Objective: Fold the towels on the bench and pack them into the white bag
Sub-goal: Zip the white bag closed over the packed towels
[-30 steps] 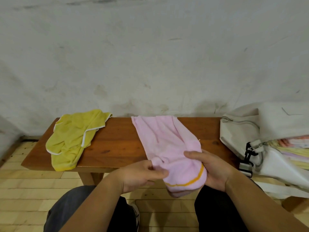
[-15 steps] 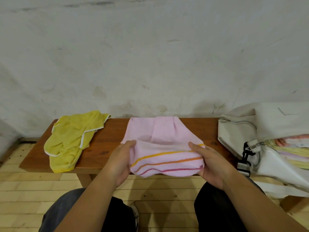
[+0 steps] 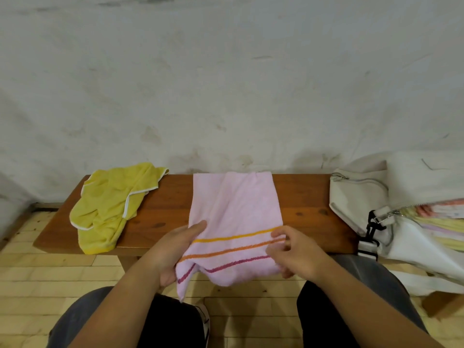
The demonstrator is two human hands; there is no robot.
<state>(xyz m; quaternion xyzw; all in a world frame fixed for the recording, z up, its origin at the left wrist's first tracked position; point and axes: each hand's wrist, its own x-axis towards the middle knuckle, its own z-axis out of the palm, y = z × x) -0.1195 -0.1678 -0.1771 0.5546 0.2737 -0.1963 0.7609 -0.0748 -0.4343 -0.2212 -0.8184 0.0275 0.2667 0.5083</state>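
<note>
A pink towel (image 3: pixel 236 212) with yellow, orange and magenta stripes lies across the middle of the wooden bench (image 3: pixel 301 202), its striped near end hanging over the front edge. My left hand (image 3: pixel 173 249) holds the towel's left near edge, fingers under it and thumb on top. The towel's right near edge is pinched by my right hand (image 3: pixel 293 252). A crumpled yellow towel (image 3: pixel 110 204) with white trim lies at the bench's left end. The white bag (image 3: pixel 401 222) sits at the right end, unzipped, with folded towels (image 3: pixel 442 217) showing inside.
A stained white wall rises directly behind the bench. Pale wooden floorboards (image 3: pixel 50 270) lie below, and my knees (image 3: pixel 351 310) are close to the bench's front edge. Bare bench wood shows between the two towels and between the pink towel and the bag.
The bunched near end of the pink towel has been opened out and spread wide; my hands moved apart to its two side edges, and the stripes now show flat.
</note>
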